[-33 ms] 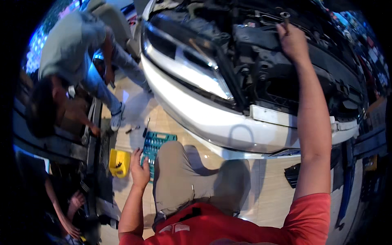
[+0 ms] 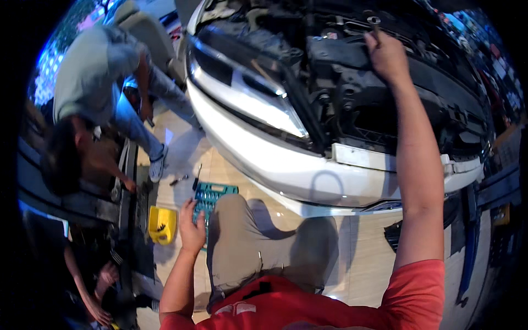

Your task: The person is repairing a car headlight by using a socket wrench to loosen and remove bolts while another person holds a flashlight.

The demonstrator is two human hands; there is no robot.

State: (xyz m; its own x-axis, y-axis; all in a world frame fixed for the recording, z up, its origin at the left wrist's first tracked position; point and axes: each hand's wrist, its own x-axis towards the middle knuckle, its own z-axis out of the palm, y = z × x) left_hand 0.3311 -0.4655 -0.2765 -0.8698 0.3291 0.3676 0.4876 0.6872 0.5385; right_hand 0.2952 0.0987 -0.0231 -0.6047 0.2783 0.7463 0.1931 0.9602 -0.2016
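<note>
My right hand (image 2: 389, 58) is stretched out over the open engine bay of a white car (image 2: 258, 154), closed around a wrench (image 2: 374, 25). The wrench's round, shiny head sticks up past my fingers, above the dark engine parts. My left hand (image 2: 192, 228) hangs by my knee with its fingers apart and nothing in it. It is nearest to a teal tool case (image 2: 217, 188), which lies open on the floor with several sockets or bits in it. My knee and hand hide part of the case.
A yellow container (image 2: 163, 224) with dark bits inside stands left of my hand. Two hand tools (image 2: 196, 177) lie beyond the case. One person (image 2: 91, 66) bends down at the left; another person's arm (image 2: 82, 286) shows lower left. A black part (image 2: 393, 235) lies at right.
The view has shifted slightly. My right hand and the wrench sit a little farther left in the picture; both hands keep nearly the same pose.
</note>
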